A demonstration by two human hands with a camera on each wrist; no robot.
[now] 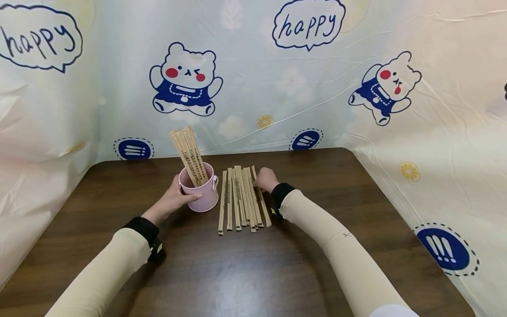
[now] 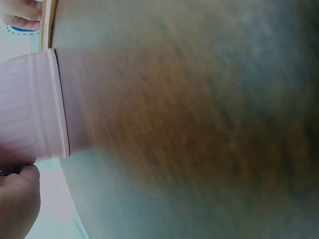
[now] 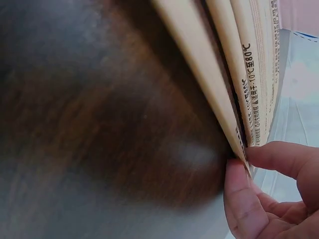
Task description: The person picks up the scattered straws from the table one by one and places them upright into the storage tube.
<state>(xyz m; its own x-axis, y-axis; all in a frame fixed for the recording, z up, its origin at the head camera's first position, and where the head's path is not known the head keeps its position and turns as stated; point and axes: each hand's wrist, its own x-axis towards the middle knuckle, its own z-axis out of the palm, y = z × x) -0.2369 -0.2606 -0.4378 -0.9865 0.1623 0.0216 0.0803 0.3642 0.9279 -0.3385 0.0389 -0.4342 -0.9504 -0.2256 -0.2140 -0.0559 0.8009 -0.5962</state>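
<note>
My left hand point(image 1: 174, 200) grips the near left side of a small pink bucket point(image 1: 206, 200), its thumb across the front. In the left wrist view the bucket point(image 2: 30, 107) stands on the table with part of the hand point(image 2: 20, 201) at its side. Several paper-wrapped straws point(image 1: 190, 156) lean to the left inside it. To its right, more wrapped straws point(image 1: 239, 198) lie side by side in a row. My right hand point(image 1: 267, 179) is at the far end of the rightmost one. In the right wrist view, thumb and finger pinch the end of that wrapped straw point(image 3: 207, 82), which carries printed text.
All of this stands on a dark brown wooden table point(image 1: 237, 273). A printed curtain point(image 1: 245, 75) with bears and lettering hangs behind the table's far edge and along its sides. Black straps point(image 1: 144, 229) with small cameras circle both wrists.
</note>
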